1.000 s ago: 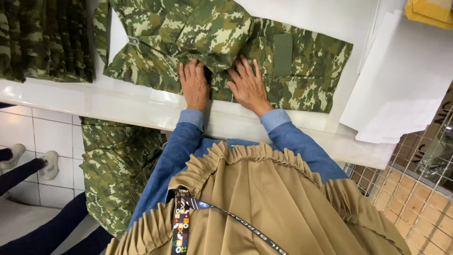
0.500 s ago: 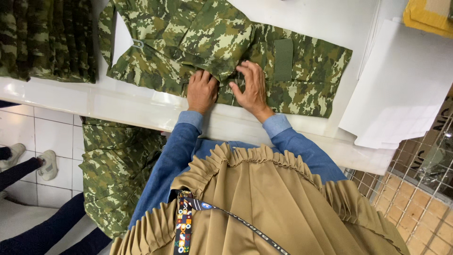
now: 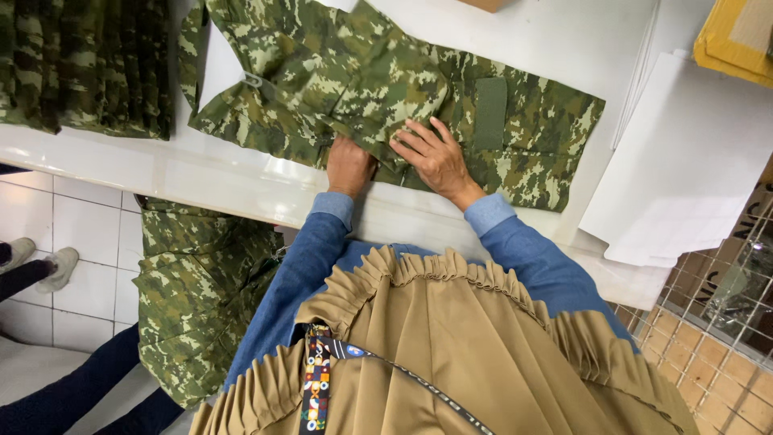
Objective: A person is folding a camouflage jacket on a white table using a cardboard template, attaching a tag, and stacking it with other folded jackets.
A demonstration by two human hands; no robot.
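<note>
A green camouflage jacket (image 3: 322, 76) lies spread on a white table (image 3: 241, 181), with a plain olive patch (image 3: 489, 113) on its right part. My left hand (image 3: 349, 165) has its fingers tucked under a fold of the jacket near the lower edge and grips the cloth. My right hand (image 3: 435, 157) rests flat on the jacket just right of the left hand, fingers spread, pressing the fabric down. Both arms wear blue sleeves.
A stack of folded camouflage garments (image 3: 80, 64) sits at the table's left. More camouflage cloth (image 3: 201, 290) hangs below the table edge. White sheets (image 3: 684, 161) lie at the right, a yellow box (image 3: 737, 36) top right. Another person's legs and shoes (image 3: 40, 266) stand on the tiled floor at left.
Both hands have slid slightly toward the jacket's lower fold; the left hand's fingers have gone under the cloth and the fabric is bunched higher between the hands.
</note>
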